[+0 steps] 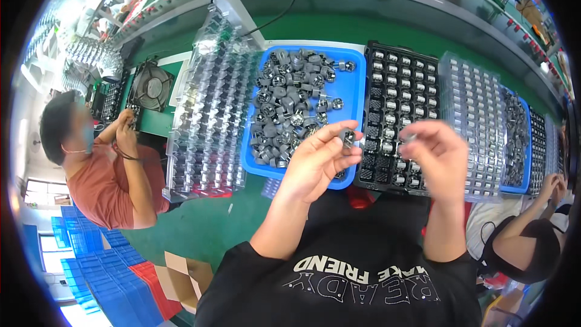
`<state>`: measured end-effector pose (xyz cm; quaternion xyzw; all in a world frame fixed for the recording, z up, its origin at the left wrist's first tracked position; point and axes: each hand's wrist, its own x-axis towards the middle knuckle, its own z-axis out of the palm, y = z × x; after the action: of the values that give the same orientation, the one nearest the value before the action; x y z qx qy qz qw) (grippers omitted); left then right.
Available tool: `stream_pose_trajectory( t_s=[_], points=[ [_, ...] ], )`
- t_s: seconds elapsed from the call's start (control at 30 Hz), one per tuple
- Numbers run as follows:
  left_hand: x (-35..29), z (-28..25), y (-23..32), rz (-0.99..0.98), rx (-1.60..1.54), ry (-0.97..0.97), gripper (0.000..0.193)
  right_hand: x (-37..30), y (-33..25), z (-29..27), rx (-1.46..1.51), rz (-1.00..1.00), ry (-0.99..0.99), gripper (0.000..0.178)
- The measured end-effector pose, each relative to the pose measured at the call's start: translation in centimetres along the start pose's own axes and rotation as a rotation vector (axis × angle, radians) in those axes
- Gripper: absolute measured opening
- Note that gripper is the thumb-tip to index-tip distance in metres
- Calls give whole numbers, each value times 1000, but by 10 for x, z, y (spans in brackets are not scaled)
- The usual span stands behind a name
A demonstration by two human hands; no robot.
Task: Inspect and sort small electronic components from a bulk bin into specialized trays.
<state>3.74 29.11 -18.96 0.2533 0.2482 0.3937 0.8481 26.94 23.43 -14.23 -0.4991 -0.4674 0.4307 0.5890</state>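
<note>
Open gap between hands (316, 162) (440, 152), post (229, 1) ahead-left

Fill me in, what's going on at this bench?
A person's left hand holds a dark grey round part near the right edge of a blue rectangular plastic tray heaped with loose grey cylindrical parts. The right hand pinches what looks like a small silvery piece over a black rectangular tray holding rows of silvery pieces. The hands are apart.
</note>
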Motion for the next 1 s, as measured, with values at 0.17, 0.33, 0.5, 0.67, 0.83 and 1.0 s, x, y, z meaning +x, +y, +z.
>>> stream_pose_trajectory(
  t_s=[0.17, 0.33, 0.5, 0.67, 0.83, 1.0],
  points=[
    [-10, 13, -12, 148, 75, -144, 38, -26, 7, 36, -304, -346, 12, 25],
    [-17, 18, -15, 198, 186, -134, 43, -16, 13, 44, -483, -620, 40, 29],
    [-14, 19, -15, 229, 212, -128, 38, -17, 15, 45, -508, -630, 28, 27],
    [-18, 15, -18, 268, 296, -95, 35, -24, 17, 46, -553, -597, 38, 28],
    [-17, 6, -22, 237, 318, -159, 38, -31, 19, 44, -568, -541, 17, 27],
    [-18, 11, -27, 246, 306, -121, 36, -35, 26, 41, -428, -442, 37, 20]
  ],
)
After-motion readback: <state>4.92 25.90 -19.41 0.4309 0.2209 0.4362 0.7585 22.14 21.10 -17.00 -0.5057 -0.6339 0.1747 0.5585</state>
